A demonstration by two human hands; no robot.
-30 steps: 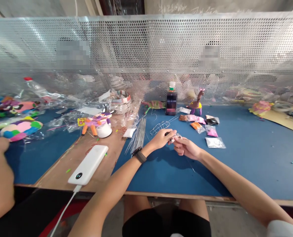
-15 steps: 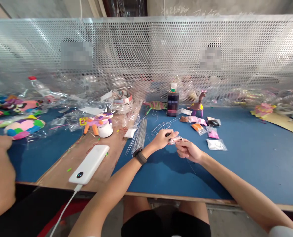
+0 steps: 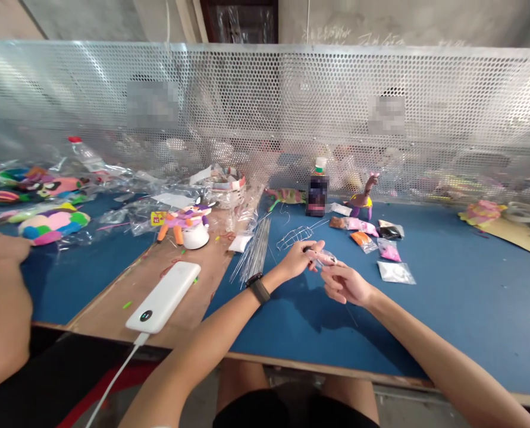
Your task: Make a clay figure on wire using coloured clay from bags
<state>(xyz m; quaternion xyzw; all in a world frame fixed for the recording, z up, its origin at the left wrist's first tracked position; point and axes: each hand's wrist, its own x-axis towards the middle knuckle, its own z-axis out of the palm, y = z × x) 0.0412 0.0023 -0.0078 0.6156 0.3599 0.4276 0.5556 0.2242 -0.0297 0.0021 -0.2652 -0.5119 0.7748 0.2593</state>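
Note:
Over the blue tabletop, my left hand (image 3: 297, 260), with a dark watch at its wrist, is closed on one end of a small clear plastic bag (image 3: 324, 258). Dark bits show at the bag's ends; its contents are too small to make out. The fingers of my right hand (image 3: 348, 283) pinch the bag's other end. Just beyond my left hand lies a bent wire frame (image 3: 297, 236), and a bundle of straight wires (image 3: 256, 249) is to its left. Several small bags of coloured clay, among them a white clay bag (image 3: 395, 272), lie beyond my right hand.
A dark bottle (image 3: 317, 193) and a brown long-necked clay figure (image 3: 366, 199) stand near the perforated metal screen (image 3: 247, 89). To the left are a white power bank (image 3: 164, 297) with its cable and an orange-purple clay figure (image 3: 182, 223). Another person's arm (image 3: 1, 297) rests at the far left.
The view has shifted a little, so the whole scene sits slightly lower and further right. Between my hands, more of the clear bag shows. Both hands keep hold of it.

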